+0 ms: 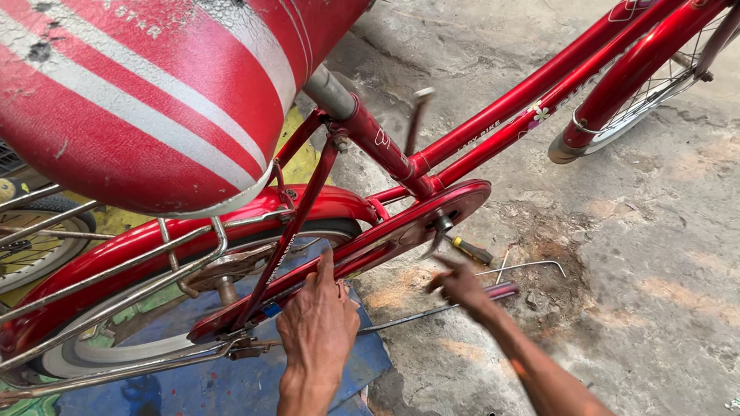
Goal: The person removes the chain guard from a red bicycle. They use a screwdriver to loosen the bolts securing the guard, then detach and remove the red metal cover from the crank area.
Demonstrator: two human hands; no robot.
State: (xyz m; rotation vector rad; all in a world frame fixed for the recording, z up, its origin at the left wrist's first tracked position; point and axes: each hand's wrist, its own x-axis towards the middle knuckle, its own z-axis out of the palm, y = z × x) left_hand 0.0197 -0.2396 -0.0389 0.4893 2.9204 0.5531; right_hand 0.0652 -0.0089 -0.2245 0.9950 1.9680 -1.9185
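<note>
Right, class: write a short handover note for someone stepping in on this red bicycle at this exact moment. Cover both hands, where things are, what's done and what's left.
Left hand: open, fingers resting on the red chain guard near the rear wheel.
Right hand: blurred, by the crank; grip cannot be told.
Screwdriver and bent metal rod lie on the concrete floor.
Done: cannot tell. The chain guard is mounted on the bicycle.

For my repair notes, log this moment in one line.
left hand: on red chain guard | right hand: at crank, blurred | bike: red, on concrete
</note>
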